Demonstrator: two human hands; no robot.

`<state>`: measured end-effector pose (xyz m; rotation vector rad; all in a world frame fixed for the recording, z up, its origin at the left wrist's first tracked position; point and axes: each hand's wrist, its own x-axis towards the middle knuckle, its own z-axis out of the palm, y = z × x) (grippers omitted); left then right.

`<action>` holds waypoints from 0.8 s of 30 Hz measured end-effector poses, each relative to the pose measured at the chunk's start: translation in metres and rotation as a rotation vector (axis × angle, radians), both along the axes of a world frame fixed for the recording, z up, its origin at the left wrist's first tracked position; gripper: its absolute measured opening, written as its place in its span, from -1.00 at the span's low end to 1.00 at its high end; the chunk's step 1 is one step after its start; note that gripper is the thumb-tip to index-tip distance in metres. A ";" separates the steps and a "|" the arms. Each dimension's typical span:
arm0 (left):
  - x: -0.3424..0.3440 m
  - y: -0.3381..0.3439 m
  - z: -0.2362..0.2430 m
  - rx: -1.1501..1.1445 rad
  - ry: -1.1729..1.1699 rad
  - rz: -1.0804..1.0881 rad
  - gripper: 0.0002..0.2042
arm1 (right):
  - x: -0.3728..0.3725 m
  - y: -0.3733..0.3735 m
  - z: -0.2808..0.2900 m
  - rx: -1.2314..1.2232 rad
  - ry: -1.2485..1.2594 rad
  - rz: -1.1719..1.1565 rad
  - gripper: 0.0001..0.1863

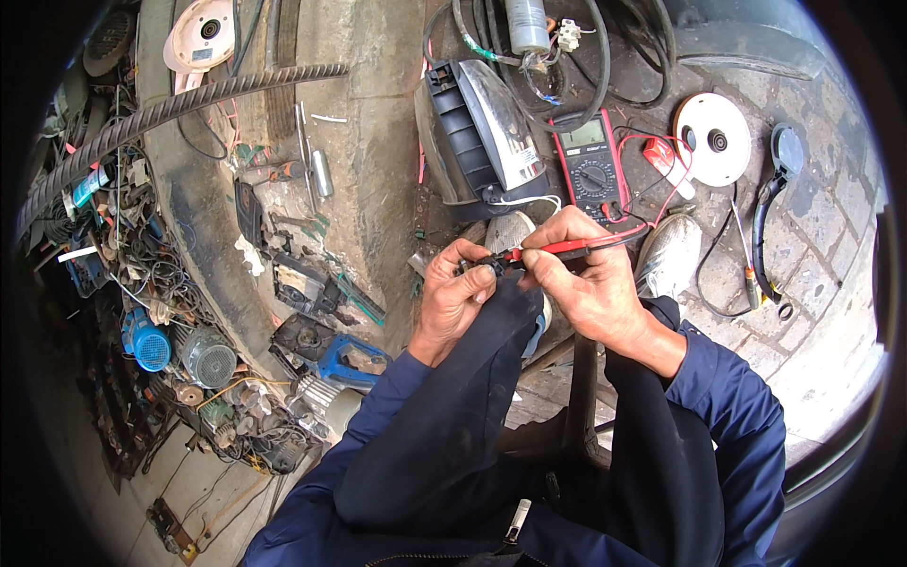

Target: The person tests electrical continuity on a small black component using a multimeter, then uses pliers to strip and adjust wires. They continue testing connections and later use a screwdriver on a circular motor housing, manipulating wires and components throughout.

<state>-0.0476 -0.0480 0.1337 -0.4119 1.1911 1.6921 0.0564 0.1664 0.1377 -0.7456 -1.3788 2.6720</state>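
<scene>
A small black component (499,266), likely light, best held edgewise, is pinched above the knee (511,310) by the left hand (450,299), a red test probe (578,246) by the right hand (601,295), fingers closed on both.

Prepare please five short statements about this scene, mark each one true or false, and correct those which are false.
1. The right hand holds a red probe. True.
2. The left hand is empty. False: the left hand holds a black part.
3. The multimeter lies on the ground. True.
4. The screwdriver is left of the multimeter. False: the screwdriver is to its right.
5. The blue motor is left of the grey motor. True.
</scene>
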 end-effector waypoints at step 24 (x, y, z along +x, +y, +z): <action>0.001 -0.002 -0.003 0.012 -0.006 0.008 -0.77 | 0.002 -0.002 -0.007 0.110 0.003 0.036 -0.96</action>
